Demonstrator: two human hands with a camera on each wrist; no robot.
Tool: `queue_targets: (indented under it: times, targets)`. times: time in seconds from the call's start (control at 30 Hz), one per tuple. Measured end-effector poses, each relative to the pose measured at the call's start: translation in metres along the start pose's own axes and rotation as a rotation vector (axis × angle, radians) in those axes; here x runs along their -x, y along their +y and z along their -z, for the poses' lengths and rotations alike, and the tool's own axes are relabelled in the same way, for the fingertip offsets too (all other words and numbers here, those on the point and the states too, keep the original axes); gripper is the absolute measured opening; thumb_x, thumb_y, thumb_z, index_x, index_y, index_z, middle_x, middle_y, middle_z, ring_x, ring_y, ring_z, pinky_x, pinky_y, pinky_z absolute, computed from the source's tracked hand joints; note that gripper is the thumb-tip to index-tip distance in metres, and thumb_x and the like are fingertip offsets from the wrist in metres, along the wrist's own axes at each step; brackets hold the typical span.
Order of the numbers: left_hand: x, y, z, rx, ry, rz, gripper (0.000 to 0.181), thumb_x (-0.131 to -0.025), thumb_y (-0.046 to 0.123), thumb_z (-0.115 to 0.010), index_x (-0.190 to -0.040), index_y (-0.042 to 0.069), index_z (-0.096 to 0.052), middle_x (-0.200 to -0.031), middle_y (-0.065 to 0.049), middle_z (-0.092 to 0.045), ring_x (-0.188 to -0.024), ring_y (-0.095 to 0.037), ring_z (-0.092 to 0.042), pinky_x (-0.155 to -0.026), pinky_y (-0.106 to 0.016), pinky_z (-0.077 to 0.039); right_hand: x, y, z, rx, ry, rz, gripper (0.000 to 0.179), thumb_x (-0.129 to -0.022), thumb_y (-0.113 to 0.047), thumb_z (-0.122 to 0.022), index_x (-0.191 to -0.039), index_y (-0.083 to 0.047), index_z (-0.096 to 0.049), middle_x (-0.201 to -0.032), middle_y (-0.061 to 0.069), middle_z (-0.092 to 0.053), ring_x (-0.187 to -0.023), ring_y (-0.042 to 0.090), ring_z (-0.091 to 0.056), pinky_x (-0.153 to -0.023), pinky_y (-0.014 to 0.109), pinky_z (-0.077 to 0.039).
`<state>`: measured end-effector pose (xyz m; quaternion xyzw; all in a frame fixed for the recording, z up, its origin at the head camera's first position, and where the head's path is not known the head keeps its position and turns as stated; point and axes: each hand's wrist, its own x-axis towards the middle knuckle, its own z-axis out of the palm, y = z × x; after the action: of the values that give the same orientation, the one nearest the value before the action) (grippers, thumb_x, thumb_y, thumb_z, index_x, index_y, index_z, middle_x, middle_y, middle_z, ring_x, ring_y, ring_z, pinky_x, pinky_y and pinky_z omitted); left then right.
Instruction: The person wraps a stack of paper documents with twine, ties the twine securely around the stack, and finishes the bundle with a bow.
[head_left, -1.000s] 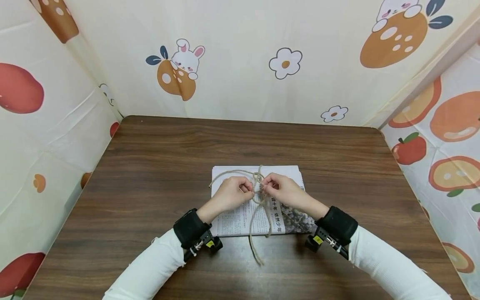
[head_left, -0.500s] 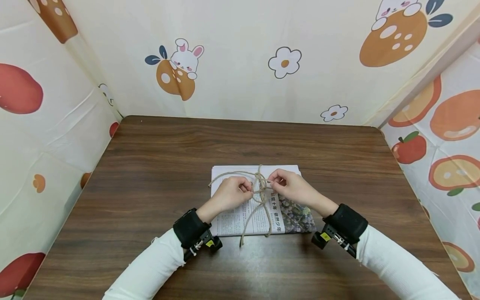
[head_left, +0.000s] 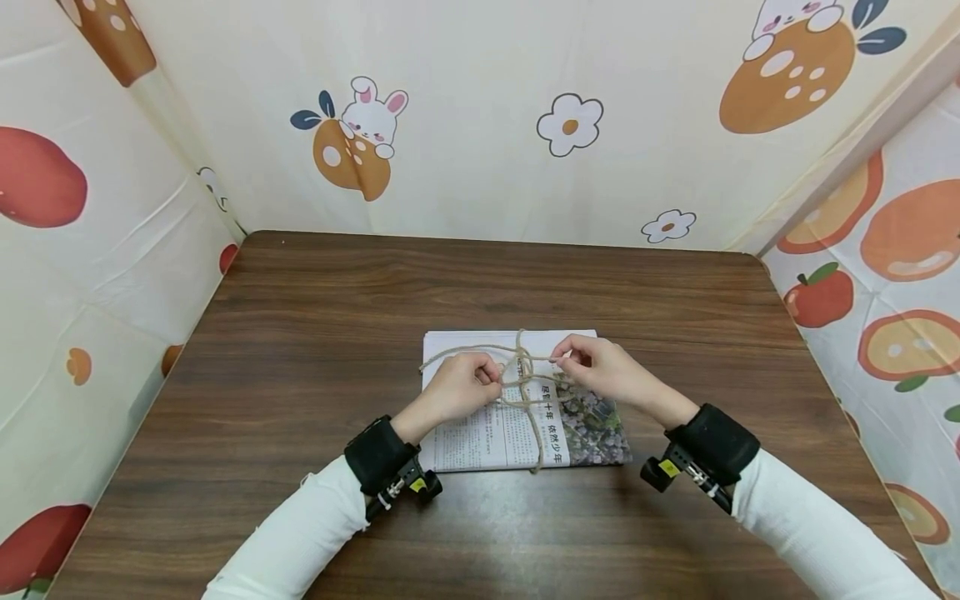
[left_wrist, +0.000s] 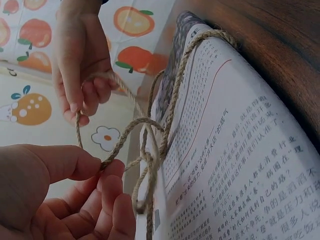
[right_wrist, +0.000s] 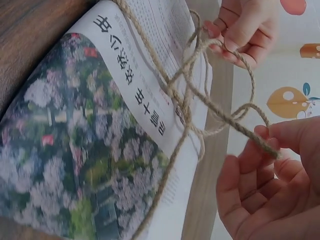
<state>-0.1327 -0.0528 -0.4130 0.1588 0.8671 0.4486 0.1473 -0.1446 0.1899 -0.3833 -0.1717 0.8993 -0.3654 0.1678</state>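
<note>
A folded newspaper (head_left: pixel 472 442) lies flat, with brown twine (left_wrist: pixel 172 100) crossing over it. Loops of the twine stand up around a knot near the middle of the paper. My left hand (head_left: pixel 465 385) pinches a loop between thumb and forefinger, just left of the knot. To the right of it, my right hand (head_left: pixel 603 371) pinches another strand, held out taut. From the right wrist view, a frayed twine end (right_wrist: pixel 272 150) lies across the right fingertips. One loose length trails left across the paper's upper part.
The newspaper sits on a dark wood-grain table (head_left: pixel 337 292). A cream wall covering (head_left: pixel 465 125) with printed rabbits and flowers stands behind it. Fruit-patterned sheets hang at both sides. Each wrist wears a black band with a small camera.
My right hand has moved right, drawing twine out with it. The loose tail that hung past the paper's front edge has been pulled up. My left hand has barely moved.
</note>
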Motion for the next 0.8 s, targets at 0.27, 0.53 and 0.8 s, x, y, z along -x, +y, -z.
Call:
queue_targets:
  times: [0.27, 0.53, 0.8]
  targets:
    - [0.000, -0.001, 0.000, 0.005, 0.002, -0.008, 0.004, -0.080, 0.010, -0.062, -0.081, 0.006, -0.063, -0.072, 0.000, -0.059, -0.062, -0.011, -0.051, -0.058, -0.023, -0.040, 0.005, 0.005, 0.010, 0.008, -0.029, -0.017, 0.020, -0.095, -0.019, -0.048, -0.107, -0.009, -0.060, -0.070, 0.002, -0.049, -0.055, 0.015, -0.043, -0.052, 0.027, -0.037]
    - [-0.001, -0.002, 0.000, -0.002, 0.005, -0.004, 0.005, -0.080, 0.011, -0.062, -0.080, 0.007, -0.063, -0.071, 0.001, -0.059, -0.062, -0.010, -0.051, -0.059, -0.023, -0.040, 0.008, 0.004, 0.010, 0.033, -0.079, 0.007, 0.018, -0.095, -0.017, -0.049, -0.107, -0.009, -0.060, -0.074, 0.000, -0.050, -0.055, 0.011, -0.040, -0.052, 0.024, -0.035]
    - [-0.003, 0.002, -0.001, 0.007, 0.026, 0.014, 0.004, -0.079, 0.015, -0.066, -0.077, 0.013, -0.062, -0.070, 0.004, -0.060, -0.062, -0.010, -0.052, -0.059, -0.024, -0.041, 0.013, -0.005, 0.001, 0.037, -0.087, 0.064, 0.017, -0.092, -0.013, -0.052, -0.107, -0.008, -0.059, -0.076, -0.001, -0.053, -0.056, 0.008, -0.041, -0.053, 0.023, -0.036]
